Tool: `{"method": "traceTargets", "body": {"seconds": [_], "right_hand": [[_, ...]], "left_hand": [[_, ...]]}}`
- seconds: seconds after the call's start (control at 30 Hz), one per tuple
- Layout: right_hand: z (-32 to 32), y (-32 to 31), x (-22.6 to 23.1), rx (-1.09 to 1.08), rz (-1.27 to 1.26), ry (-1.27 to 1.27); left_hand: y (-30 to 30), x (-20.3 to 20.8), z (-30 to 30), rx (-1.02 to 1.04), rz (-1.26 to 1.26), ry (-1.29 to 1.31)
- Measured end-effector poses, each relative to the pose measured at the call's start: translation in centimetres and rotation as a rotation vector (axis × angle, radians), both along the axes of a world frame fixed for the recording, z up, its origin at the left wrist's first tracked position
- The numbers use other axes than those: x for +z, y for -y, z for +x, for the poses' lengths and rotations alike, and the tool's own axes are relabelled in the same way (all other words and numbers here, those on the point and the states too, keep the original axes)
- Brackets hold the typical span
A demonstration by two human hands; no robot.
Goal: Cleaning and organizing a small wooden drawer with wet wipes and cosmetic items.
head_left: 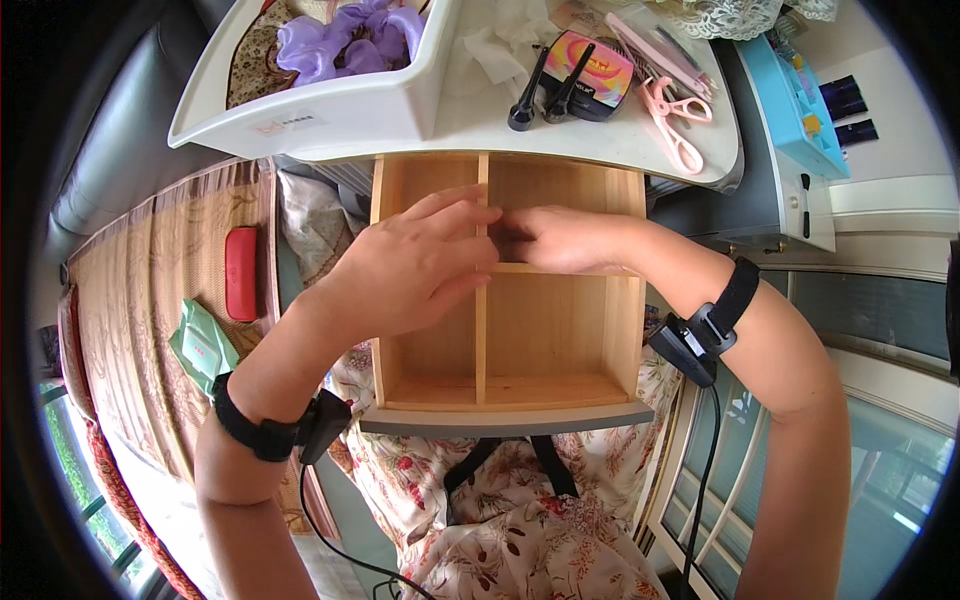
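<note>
A pulled-out wooden drawer point(560, 392) with thin dividers lies in front of me, under the white tabletop. My left hand point(425, 258) hovers over its left side, palm down, fingers loosely stretched and a little apart. The fingertips reach the upright divider point(482, 335), and nothing shows in them. My right hand point(550, 240) reaches into the far right compartment, close to the left fingertips. Its fingers point down into shadow and are mostly hidden, so I cannot see whether they hold anything. The near compartments show bare wood.
On the white tabletop point(640, 150) stand a white bin point(300, 135) with a purple scrunchie point(345, 45), a colourful compact point(590, 70) and a pink eyelash curler point(675, 120). A red case point(241, 273) and a green packet point(203, 345) lie to the left. Cables hang from both wrist straps.
</note>
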State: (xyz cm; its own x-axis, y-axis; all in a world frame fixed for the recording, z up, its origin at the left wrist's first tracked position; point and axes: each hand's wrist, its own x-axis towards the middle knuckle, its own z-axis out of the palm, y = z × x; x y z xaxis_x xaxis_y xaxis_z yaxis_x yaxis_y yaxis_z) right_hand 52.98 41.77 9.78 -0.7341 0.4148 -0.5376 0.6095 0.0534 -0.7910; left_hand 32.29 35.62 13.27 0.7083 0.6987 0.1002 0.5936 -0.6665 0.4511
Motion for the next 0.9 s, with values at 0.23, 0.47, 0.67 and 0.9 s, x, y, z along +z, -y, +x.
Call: {"method": "traceTargets", "body": {"seconds": [0.23,0.47,0.67,0.9], "right_hand": [[-1.1,-1.7,0.5,0.253,0.232,0.17],[2.7,-2.1,2.2,0.441,0.441,0.37],[3.2,-1.8,1.8,0.407,0.621,0.403],[2.2,-1.1,-1.5,0.183,0.899,0.003]], "left_hand": [[0.2,0.0,0.1,0.002,0.015,-0.033],[0.4,0.0,-0.2,0.018,0.003,-0.036],[0.4,-0.1,-0.1,0.012,-0.005,-0.032],[0.3,-0.3,-0.1,0.019,-0.008,-0.007]]}}
